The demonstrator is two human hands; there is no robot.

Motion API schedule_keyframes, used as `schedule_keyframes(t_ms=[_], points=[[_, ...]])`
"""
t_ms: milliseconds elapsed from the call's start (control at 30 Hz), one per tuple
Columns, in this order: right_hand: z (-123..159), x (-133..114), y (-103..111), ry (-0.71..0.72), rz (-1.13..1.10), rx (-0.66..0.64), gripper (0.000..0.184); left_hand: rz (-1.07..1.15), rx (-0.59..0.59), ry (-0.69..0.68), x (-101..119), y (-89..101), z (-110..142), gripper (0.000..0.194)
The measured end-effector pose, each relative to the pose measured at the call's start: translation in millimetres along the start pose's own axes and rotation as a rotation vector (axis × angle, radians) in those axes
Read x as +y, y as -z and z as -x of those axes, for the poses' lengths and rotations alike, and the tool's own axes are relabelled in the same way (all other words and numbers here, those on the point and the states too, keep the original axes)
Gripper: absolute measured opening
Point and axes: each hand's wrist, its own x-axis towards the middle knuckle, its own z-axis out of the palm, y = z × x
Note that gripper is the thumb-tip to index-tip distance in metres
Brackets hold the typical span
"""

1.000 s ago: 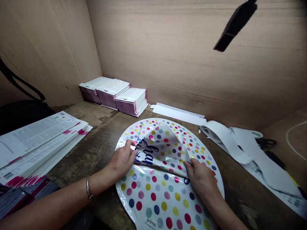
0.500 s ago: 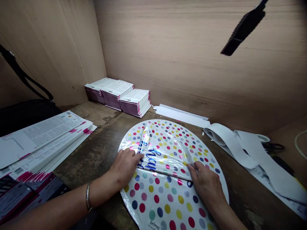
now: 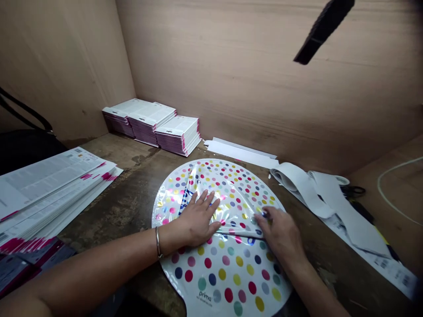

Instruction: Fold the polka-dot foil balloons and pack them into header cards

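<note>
A round foil balloon (image 3: 228,273), white with coloured polka dots and blue lettering, lies deflated on the wooden table (image 3: 139,207). Its far part is folded over toward me. My left hand (image 3: 198,215), with a bangle on the wrist, lies flat on the folded flap with fingers stretched out and spread. My right hand (image 3: 279,233) rests on the right end of the fold, fingers extended and pressing the crease down.
Three stacks of white-and-magenta cards (image 3: 155,125) stand in the back corner. A fanned pile of printed sheets (image 3: 49,185) lies at the left. White paper strips (image 3: 317,193) and scissors (image 3: 353,191) lie at the right. Brown board walls enclose the table. A dark object (image 3: 322,28) hangs above.
The raised flap of the balloon has been pushed down flat. My left hand has opened and moved onto the flap. My right hand has shifted along the crease.
</note>
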Motion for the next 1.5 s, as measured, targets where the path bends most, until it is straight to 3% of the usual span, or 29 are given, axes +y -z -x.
schedule_keyframes(t_ms=[67, 100, 167, 200, 267, 333, 367, 467, 567, 667, 733, 833, 900, 967, 1033, 1133, 1233, 1367, 1433, 1500], points=[[8.3, -6.1, 0.3, 0.145, -0.018, 0.118, 0.053, -0.015, -0.005, -0.001, -1.2, -2.0, 2.1, 0.067], [14.1, -10.6, -1.1, 0.262, -0.033, 0.082, 0.056, -0.022, -0.007, -0.001, -1.5, -1.7, 2.6, 0.067], [24.8, -17.2, -4.7, 0.453, -0.061, -0.153, 0.06, -0.033, -0.006, 0.004, -1.9, 0.1, 2.5, 0.067], [27.7, -17.5, -5.7, 0.466, -0.058, -0.277, 0.062, -0.037, -0.004, 0.007, -2.1, 0.9, 2.0, 0.066], [26.3, -11.8, -4.2, 0.302, -0.009, -0.411, 0.065, -0.039, 0.0, 0.009, -2.0, 1.9, 1.1, 0.066], [17.2, -4.8, 1.2, 0.112, 0.051, -0.382, 0.06, -0.036, -0.001, 0.006, -0.6, 1.2, 1.1, 0.067], [11.8, -4.2, 3.8, 0.085, 0.06, -0.324, 0.057, -0.034, -0.001, 0.005, 0.9, 0.2, 1.4, 0.068], [1.3, -21.2, 3.9, 0.253, -0.028, -0.156, 0.051, -0.034, 0.015, 0.001, 4.7, -4.0, 2.5, 0.068], [1.4, -49.7, -6.7, 0.43, -0.103, -0.259, 0.05, -0.041, 0.015, 0.005, -6.0, -1.4, -0.5, 0.073], [3.9, -62.6, -14.4, 0.433, -0.091, -0.354, 0.049, -0.068, 0.012, 0.179, -39.6, 18.0, -7.9, 0.073], [4.1, -61.4, -15.4, 0.407, -0.087, -0.382, 0.05, -0.087, 0.049, 0.336, -62.4, 36.1, -11.3, 0.061], [3.1, -55.4, -17.0, 0.41, -0.092, -0.388, 0.051, -0.108, 0.127, 0.443, -69.8, 51.9, -6.6, 0.052], [2.8, -52.9, -20.4, 0.425, -0.101, -0.359, 0.051, -0.115, 0.125, 0.303, -56.7, 48.3, 4.6, 0.052], [2.8, -52.5, -23.8, 0.433, -0.107, -0.333, 0.05, -0.104, 0.046, 0.057, -42.8, 38.1, 20.8, 0.056], [3.1, -53.4, -25.0, 0.432, -0.108, -0.333, 0.05, -0.092, -0.026, 0.006, -40.1, 31.1, 38.7, 0.056], [3.4, -55.7, -21.5, 0.42, -0.113, -0.369, 0.051, -0.078, -0.081, 0.124, -59.1, 40.5, 58.1, 0.06], [3.9, -56.9, -17.3, 0.405, -0.116, -0.396, 0.051, 0.08, -0.022, 0.272, -78.6, 65.7, 54.4, 0.068], [3.9, -57.0, -17.6, 0.399, -0.092, -0.395, 0.051, 0.566, 0.102, 0.714, -78.2, 82.1, 9.5, 0.082], [3.2, -57.0, -18.5, 0.398, -0.088, -0.391, 0.052, 0.678, 0.089, 0.785, -74.8, 78.8, -17.9, 0.076], [2.4, -57.2, -18.8, 0.396, -0.095, -0.391, 0.052, 0.768, 0.057, 0.786, -72.8, 73.3, -38.2, 0.057]])
